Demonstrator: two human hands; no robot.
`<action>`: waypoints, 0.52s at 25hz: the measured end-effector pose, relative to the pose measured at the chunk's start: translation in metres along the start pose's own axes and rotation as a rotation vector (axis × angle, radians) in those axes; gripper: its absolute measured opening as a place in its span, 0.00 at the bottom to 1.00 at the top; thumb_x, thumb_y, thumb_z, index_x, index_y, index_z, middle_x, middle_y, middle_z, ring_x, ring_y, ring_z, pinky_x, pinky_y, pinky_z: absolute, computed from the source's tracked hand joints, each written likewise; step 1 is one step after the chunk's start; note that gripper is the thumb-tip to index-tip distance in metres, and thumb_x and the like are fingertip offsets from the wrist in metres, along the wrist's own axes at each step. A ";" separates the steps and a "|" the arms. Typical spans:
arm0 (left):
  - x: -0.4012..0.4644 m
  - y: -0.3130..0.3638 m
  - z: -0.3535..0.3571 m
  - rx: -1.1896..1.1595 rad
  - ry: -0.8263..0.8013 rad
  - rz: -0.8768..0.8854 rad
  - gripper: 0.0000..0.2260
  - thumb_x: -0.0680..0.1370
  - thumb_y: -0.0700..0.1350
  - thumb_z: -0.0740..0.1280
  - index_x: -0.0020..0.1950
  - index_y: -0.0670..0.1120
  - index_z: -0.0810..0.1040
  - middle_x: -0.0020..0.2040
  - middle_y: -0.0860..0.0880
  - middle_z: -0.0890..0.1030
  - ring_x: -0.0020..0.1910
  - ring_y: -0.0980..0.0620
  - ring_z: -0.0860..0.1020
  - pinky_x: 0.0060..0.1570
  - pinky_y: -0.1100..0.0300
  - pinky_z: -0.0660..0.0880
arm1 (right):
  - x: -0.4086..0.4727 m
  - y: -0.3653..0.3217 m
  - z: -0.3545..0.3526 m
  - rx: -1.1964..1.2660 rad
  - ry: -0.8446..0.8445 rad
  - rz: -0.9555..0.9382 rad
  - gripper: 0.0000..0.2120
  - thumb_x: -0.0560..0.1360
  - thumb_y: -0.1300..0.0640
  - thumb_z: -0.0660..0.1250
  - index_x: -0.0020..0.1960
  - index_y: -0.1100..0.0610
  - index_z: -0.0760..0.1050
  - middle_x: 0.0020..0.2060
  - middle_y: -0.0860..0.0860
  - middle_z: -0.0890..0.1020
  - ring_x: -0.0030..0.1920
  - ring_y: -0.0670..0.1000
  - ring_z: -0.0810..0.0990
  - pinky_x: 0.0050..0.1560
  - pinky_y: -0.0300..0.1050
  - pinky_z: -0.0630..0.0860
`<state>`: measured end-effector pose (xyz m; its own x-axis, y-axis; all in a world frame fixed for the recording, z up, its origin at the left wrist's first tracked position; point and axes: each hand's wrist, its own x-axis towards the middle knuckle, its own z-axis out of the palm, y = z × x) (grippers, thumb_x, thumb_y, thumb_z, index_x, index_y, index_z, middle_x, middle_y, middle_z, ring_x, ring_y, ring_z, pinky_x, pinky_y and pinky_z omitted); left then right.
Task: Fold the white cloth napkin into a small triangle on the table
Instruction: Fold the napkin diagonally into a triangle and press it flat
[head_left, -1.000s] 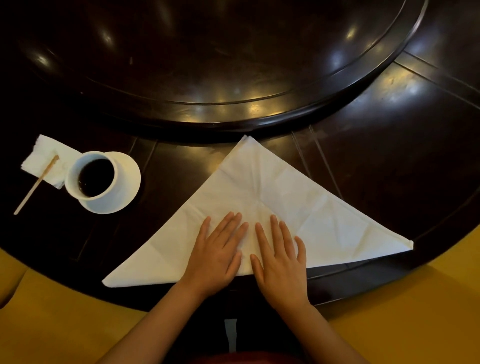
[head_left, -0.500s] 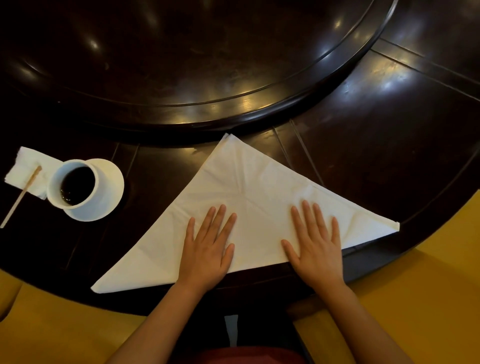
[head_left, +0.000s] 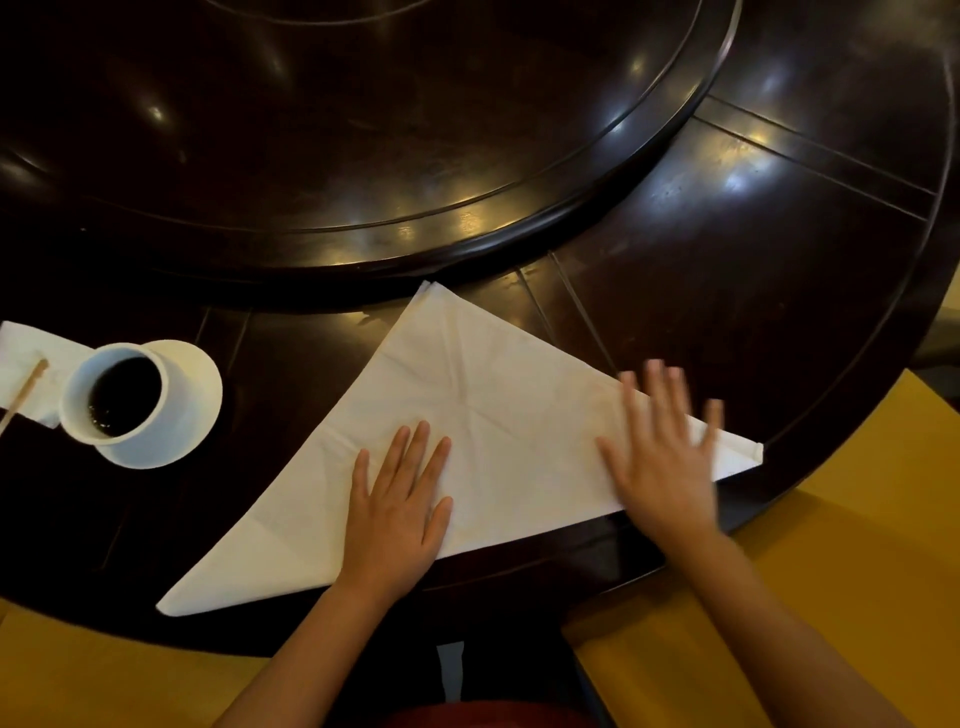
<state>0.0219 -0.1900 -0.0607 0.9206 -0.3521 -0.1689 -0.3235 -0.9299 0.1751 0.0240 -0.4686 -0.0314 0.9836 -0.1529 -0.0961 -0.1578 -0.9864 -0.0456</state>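
The white cloth napkin (head_left: 483, 410) lies flat on the dark wooden table (head_left: 753, 291), folded into a large triangle with its long edge toward me and its peak pointing away. My left hand (head_left: 397, 506) presses flat on the napkin near the middle of the long edge, fingers straight. My right hand (head_left: 662, 457) lies flat on the napkin's right part, fingers spread and blurred by motion, close to the right tip.
A white cup of dark drink (head_left: 117, 397) stands on a white saucer (head_left: 195, 405) at the left, with a paper napkin (head_left: 26, 358) and a wooden stirrer (head_left: 23, 395) beside it. A raised round turntable (head_left: 363, 130) fills the table's centre. Yellow seating (head_left: 857, 571) borders the near edge.
My right hand has slid rightward along the napkin from beside my left hand toward the right tip. My left hand has stayed pressed near the middle.
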 end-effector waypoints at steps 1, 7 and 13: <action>0.001 0.001 0.000 -0.014 0.005 -0.013 0.27 0.80 0.58 0.38 0.76 0.49 0.55 0.76 0.45 0.57 0.75 0.48 0.52 0.69 0.44 0.47 | -0.001 -0.032 0.000 0.027 0.006 -0.143 0.29 0.77 0.42 0.46 0.75 0.52 0.50 0.75 0.53 0.51 0.75 0.54 0.46 0.70 0.61 0.40; -0.011 -0.029 -0.005 0.001 0.013 -0.036 0.27 0.78 0.54 0.53 0.76 0.50 0.54 0.76 0.45 0.57 0.75 0.49 0.52 0.69 0.43 0.51 | 0.001 -0.134 0.032 0.107 -0.112 -0.406 0.27 0.79 0.42 0.38 0.75 0.50 0.49 0.75 0.54 0.54 0.75 0.54 0.48 0.70 0.62 0.46; -0.074 -0.119 -0.010 0.064 -0.010 -0.099 0.27 0.79 0.55 0.51 0.77 0.51 0.51 0.77 0.47 0.54 0.75 0.48 0.52 0.70 0.44 0.51 | 0.001 -0.135 0.038 0.070 -0.114 -0.431 0.30 0.78 0.40 0.40 0.76 0.50 0.47 0.76 0.54 0.50 0.75 0.54 0.46 0.71 0.62 0.46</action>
<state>-0.0059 -0.0519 -0.0597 0.9467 -0.2589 -0.1917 -0.2447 -0.9650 0.0947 0.0427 -0.3330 -0.0629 0.9454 0.2823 -0.1627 0.2545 -0.9516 -0.1722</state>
